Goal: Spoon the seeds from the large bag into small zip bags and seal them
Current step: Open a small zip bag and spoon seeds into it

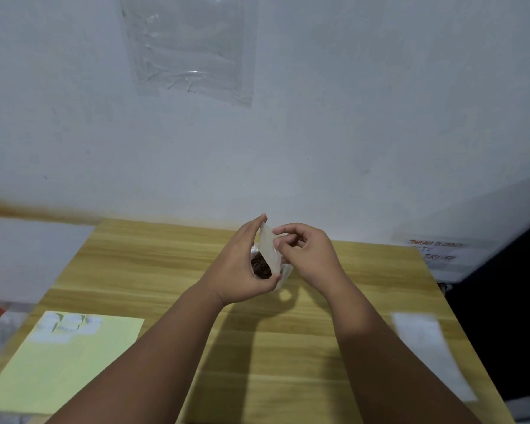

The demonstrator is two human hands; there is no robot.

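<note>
Both hands are raised over the far middle of the wooden table (288, 347). My left hand (242, 267) grips a small clear zip bag (270, 249) from the left, its fingers reaching up along the bag's edge. Dark brown seeds (260, 266) fill the bag's lower part. My right hand (306, 252) pinches the upper right part of the bag with thumb and fingertips. Behind and below the hands a bit of clear plastic (285, 275) shows; whether it is the large bag I cannot tell. No spoon is in sight.
A pale yellow sheet (58, 371) lies at the front left with several small flat zip bags (65, 327) on its far end. A blurred white strip (432, 353) lies near the table's right edge. A wall stands right behind the table, with a plastic sheet (190, 47) hanging on it.
</note>
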